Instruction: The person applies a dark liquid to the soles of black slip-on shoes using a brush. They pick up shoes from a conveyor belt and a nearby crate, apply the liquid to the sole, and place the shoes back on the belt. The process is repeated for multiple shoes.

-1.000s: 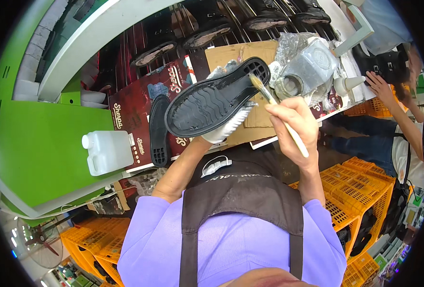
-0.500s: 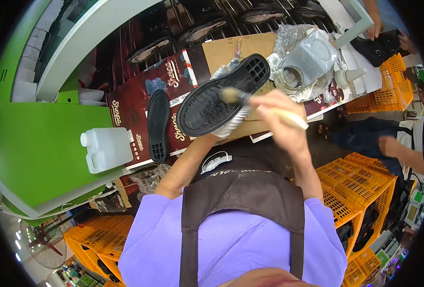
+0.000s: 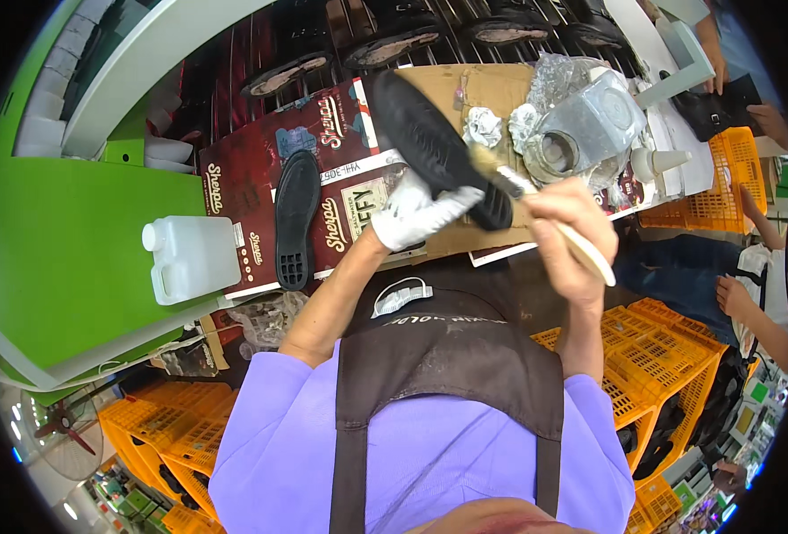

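Holding a black shoe sole [image 3: 434,147] up over the tabletop [image 3: 465,89], my gloved left hand [image 3: 412,214] has its grip closed on the sole's lower edge; my right hand [image 3: 567,227] grips a brush [image 3: 536,200] touching the sole.

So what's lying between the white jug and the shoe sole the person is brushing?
In the head view, another black sole lies flat on dark red printed cardboard, between the white jug and the held sole.
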Tool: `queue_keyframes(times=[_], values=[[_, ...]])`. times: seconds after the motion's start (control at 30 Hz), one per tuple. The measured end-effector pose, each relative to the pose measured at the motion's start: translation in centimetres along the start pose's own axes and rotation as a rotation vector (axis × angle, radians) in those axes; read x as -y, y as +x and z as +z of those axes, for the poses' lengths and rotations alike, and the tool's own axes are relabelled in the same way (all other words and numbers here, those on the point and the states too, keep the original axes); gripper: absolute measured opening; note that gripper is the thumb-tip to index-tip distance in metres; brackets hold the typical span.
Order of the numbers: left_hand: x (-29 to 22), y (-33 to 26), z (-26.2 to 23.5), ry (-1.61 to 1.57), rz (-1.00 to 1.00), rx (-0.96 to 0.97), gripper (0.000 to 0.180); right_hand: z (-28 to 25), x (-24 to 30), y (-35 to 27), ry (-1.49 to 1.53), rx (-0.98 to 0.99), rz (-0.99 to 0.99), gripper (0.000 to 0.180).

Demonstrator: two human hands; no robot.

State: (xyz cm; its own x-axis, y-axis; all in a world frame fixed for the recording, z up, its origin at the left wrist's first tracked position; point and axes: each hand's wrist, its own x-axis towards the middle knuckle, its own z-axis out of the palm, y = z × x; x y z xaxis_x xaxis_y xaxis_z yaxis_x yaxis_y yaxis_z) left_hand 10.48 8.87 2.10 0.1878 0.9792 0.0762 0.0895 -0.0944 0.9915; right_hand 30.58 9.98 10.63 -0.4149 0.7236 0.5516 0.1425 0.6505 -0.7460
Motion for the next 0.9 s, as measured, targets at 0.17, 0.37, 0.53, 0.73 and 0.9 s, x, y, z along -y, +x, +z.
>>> queue_keyframes(times=[0.17,0.37,0.53,0.73,0.9], values=[[2.5,-1.3,-1.4,-1.353,-0.384,0.235,0.064,-1.0,-1.1,-0.5,-0.043,0.149,-0.016,0.024],[-1.1,-1.2,-1.4,-1.450,-0.621,-0.051,0.078,-0.1,-1.2,-1.1,0.087,0.415,0.079,0.036],[-0.7,-2.1,-1.4,-1.379,-0.632,0.101,0.076,0.2,-3.8,-0.6,-0.083,0.290,-0.045,0.030],[-0.8,-2.5,-1.0,-1.434,-0.711,0.004,0.062,-0.5,-4.8,-0.2,-0.158,0.185,0.047,0.025],[-0.4,-2.9,-0.8,-1.191,-0.494,0.171,0.048,0.1,-4.5,0.3,-0.278,0.021,0.100,0.019]])
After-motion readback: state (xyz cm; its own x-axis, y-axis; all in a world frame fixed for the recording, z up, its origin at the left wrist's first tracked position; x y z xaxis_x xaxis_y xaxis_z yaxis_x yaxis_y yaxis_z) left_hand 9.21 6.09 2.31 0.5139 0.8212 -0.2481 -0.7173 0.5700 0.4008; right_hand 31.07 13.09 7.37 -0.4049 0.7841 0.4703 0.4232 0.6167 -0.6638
